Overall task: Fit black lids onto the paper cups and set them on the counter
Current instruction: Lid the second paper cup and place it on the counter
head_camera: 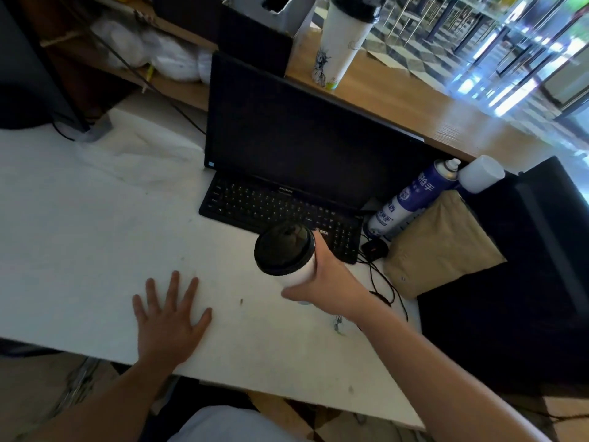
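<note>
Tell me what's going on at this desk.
A person grips a paper cup in the right hand, in front of the keyboard; its black lid is already on. The left hand rests flat on the desk, holding nothing. A second lidded cup already stands on the counter behind the monitor.

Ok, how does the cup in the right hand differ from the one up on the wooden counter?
The held cup is gripped by the right hand above the white desk; the counter cup stands free on the wooden counter. The counter cup shows drawings near its base; the held cup's visible wall is plain. Both are white and carry a black lid.
</note>
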Demonstrator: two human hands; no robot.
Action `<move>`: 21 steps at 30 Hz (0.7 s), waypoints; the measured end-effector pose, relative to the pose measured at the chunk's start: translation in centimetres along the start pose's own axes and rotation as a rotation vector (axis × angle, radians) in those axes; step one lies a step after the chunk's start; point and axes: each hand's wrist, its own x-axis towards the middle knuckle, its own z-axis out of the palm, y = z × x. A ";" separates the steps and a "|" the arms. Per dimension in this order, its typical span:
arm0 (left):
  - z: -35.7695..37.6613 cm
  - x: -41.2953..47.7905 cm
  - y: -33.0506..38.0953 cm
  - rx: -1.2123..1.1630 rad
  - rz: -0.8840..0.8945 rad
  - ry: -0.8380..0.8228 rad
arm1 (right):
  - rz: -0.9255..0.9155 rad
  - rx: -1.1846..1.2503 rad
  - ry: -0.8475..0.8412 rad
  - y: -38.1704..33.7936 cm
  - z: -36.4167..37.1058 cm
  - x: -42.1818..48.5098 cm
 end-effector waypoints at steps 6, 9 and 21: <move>-0.8 1.4 -0.1 0.044 -0.062 -0.246 | -0.013 0.295 0.195 2.7 2.5 0.1; -3.4 2.8 1.5 0.012 -0.123 -0.444 | -0.027 0.355 0.264 3.2 2.7 0.5; -19.4 2.9 16.3 -0.901 0.436 -0.181 | -0.083 0.570 0.494 1.8 1.4 2.0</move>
